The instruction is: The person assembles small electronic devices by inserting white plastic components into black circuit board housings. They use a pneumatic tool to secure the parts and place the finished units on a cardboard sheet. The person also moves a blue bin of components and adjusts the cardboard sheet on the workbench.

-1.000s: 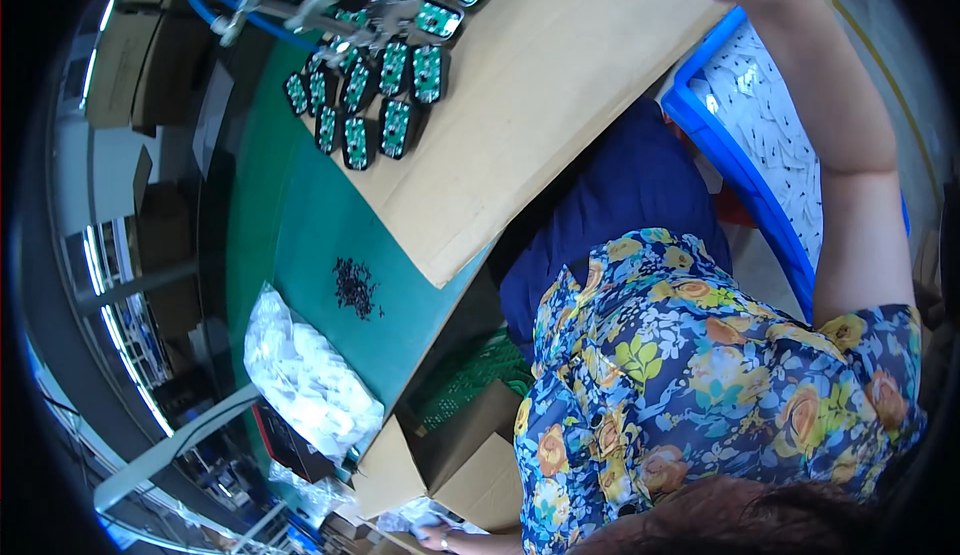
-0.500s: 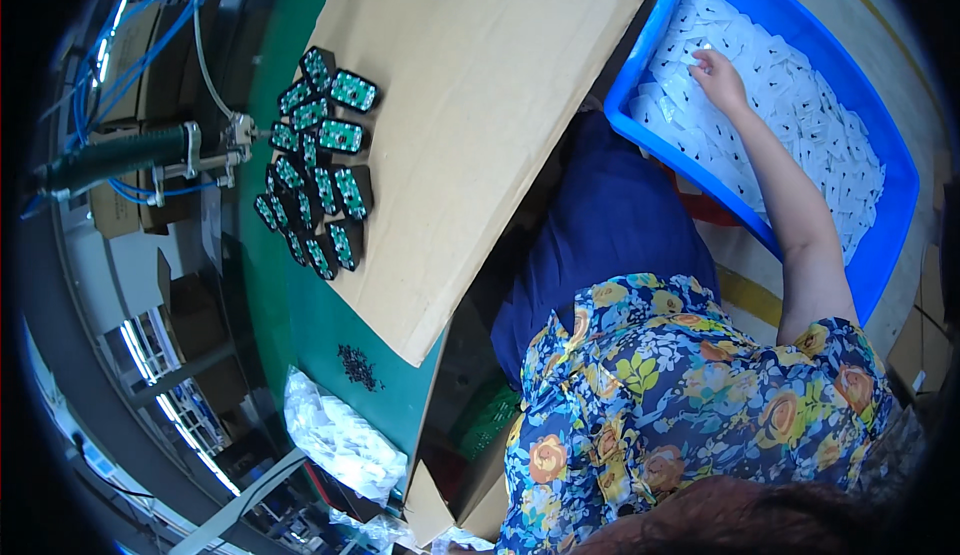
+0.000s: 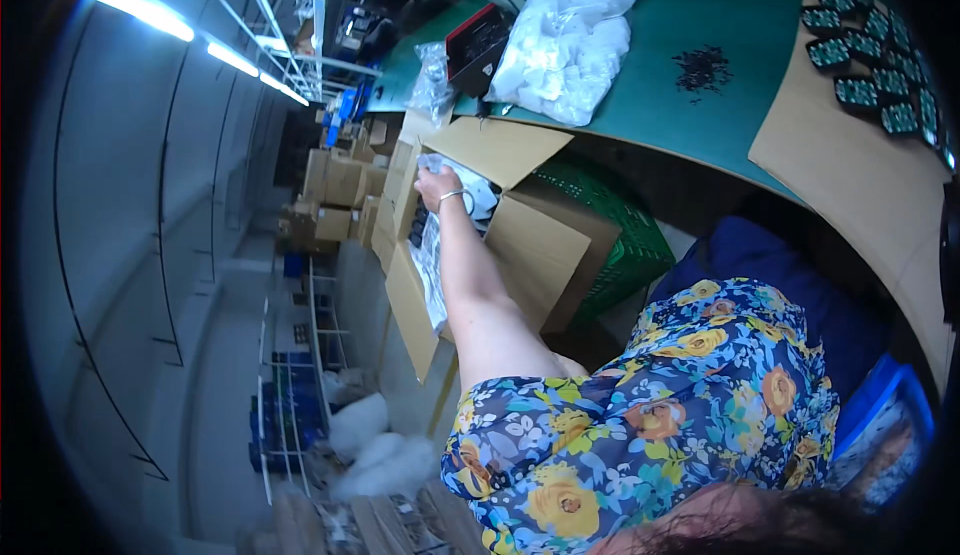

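My left hand (image 3: 436,187), with a bangle at the wrist, reaches into an open cardboard box (image 3: 540,255) below the bench edge. Its fingers are closed on translucent plastic bag film (image 3: 430,163) at the far side of the box. More of the crumpled plastic lies under my wrist, and dark pieces (image 3: 418,220) show beside it; their kind is hard to make out. At the lower right, a blurred skin-toned patch (image 3: 893,447) over the blue bin (image 3: 868,405) may be my right arm or hand; no fingers can be told there.
On the green bench (image 3: 660,110) lie a bag of white packets (image 3: 565,50), a pile of small black parts (image 3: 703,70) and a cardboard sheet (image 3: 850,185) bearing several black-cased circuit boards (image 3: 860,93). A green crate (image 3: 635,255) stands behind the box flap. Cartons (image 3: 335,180) are stacked farther off.
The view has swung left, from the blue bin to the cardboard box. My left hand has come into view in the box. My right hand, earlier among the bin's white packets, no longer shows clearly.
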Demonstrator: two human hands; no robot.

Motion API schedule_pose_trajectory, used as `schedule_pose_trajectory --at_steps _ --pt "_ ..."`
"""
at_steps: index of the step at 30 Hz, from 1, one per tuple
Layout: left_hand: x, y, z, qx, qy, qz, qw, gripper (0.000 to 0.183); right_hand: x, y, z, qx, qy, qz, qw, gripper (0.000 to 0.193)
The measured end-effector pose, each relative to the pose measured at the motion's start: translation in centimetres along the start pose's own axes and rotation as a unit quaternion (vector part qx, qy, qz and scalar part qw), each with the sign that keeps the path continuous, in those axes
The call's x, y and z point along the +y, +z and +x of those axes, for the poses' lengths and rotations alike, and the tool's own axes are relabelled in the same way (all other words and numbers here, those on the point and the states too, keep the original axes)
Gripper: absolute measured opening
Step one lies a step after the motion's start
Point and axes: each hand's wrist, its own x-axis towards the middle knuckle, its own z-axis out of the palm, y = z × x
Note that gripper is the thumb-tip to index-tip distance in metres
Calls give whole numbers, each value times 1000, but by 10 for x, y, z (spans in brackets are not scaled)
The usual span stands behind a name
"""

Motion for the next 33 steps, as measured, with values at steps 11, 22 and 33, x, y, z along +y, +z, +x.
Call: schedule_pose_trajectory --at_steps 11,22,33 --pt "71 34 -43 82 202 -484 848 20 67 -44 -45 272 -20 46 961 27" --pt "221 -161 -435 -816 428 -360 147 29 -326 -379 -83 260 -163 310 900 18" --pt "246 -158 -458 -960 184 -202 55 26 -389 -353 -51 182 -143 678 697 80"
